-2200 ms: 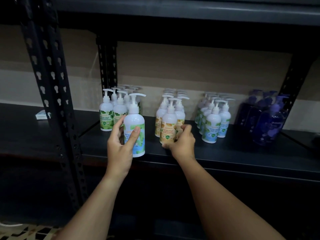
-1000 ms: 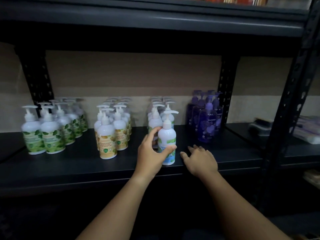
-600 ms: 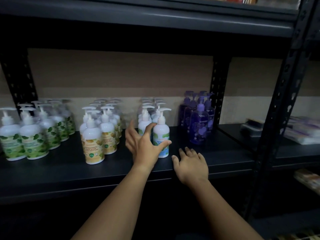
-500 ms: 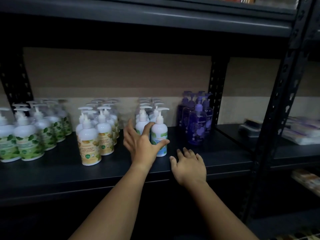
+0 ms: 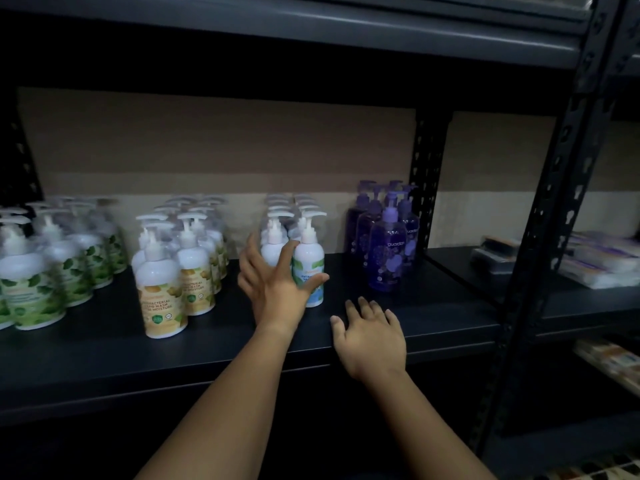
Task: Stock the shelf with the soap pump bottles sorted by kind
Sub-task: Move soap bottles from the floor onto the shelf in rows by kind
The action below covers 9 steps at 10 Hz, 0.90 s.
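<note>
Pump bottles stand in four groups on the dark shelf (image 5: 104, 351): green-leaf labels (image 5: 33, 292) at the left, yellow labels (image 5: 161, 296), blue-green labels, and purple bottles (image 5: 388, 252) at the right. The front blue-green bottle (image 5: 310, 261) stands upright at the head of its row. My left hand (image 5: 277, 285) is spread in front of that row, fingers straight, thumb across the front bottle's label, gripping nothing. Flat on the shelf's front edge, just right of that bottle, rests my right hand (image 5: 372, 336).
A black perforated upright (image 5: 547, 216) divides this bay from the right one, where flat packs (image 5: 595, 263) lie. Another shelf board (image 5: 311, 32) runs overhead. A back post (image 5: 424, 188) stands behind the purple bottles. Bare shelf lies along the front edge.
My left hand carried the blue-green bottle to the front of its row, set it down and let go, fingers now spread. My right hand left the yellow bottle and rests flat on the shelf.
</note>
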### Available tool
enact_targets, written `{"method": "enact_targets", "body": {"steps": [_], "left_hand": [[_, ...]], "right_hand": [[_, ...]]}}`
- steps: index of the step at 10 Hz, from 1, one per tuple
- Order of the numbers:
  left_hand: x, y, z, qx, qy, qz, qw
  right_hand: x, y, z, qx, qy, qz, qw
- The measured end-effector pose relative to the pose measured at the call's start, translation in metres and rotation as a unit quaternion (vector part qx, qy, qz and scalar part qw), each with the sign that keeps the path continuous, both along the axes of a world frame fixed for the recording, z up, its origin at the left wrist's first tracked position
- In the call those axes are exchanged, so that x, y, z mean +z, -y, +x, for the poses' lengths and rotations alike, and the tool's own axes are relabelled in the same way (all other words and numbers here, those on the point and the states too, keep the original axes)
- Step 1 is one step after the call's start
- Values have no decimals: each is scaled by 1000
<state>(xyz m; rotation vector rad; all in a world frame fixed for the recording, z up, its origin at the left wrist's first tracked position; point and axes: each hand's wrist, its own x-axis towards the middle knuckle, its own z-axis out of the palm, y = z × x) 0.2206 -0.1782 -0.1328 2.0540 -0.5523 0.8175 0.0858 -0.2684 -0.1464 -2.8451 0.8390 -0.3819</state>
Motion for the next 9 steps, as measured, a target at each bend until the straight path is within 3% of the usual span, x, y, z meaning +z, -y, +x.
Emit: {"method": "enact_targets", "body": {"steps": [5,9], "left_hand": [[0,2,1,51,17,73,996],[2,-6,-9,22,25,56,998]], "right_hand": [[1,-1,0,1,-6,1,1000],[-2,-2,-3,-1,23,-9,1000]]}}
